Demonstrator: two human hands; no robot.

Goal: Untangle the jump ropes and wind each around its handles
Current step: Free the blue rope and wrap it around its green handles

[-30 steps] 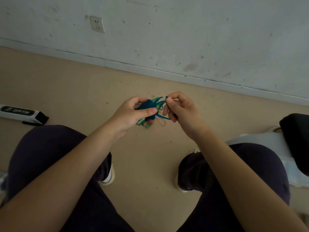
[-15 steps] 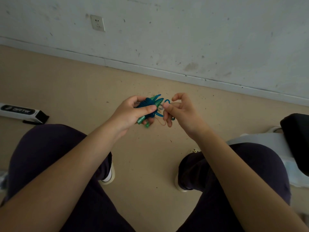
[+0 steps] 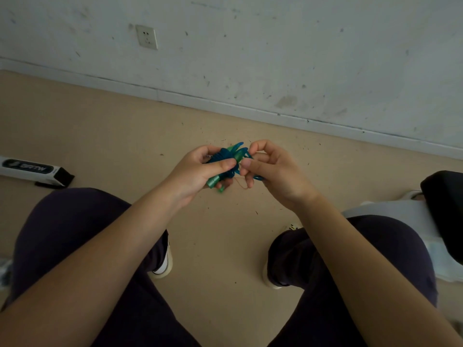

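knees: dark-trousered, nearest | left hand [image 3: 198, 171]: fingers curled round blue cord-wound jump rope bundle with green plastic handles [image 3: 226, 162], above tan floor [image 3: 112, 136] | right hand [image 3: 271, 169]: thumb and fingers pinch the bundle's loose blue end | beyond bundle: white wall socket [image 3: 146, 37]

Left hand [image 3: 200, 171] grips green handles [image 3: 213, 181] wound with blue rope [image 3: 223, 156]; right hand [image 3: 273, 169] pinches the rope's loose end beside them, above a tan floor [image 3: 100, 136], knees below
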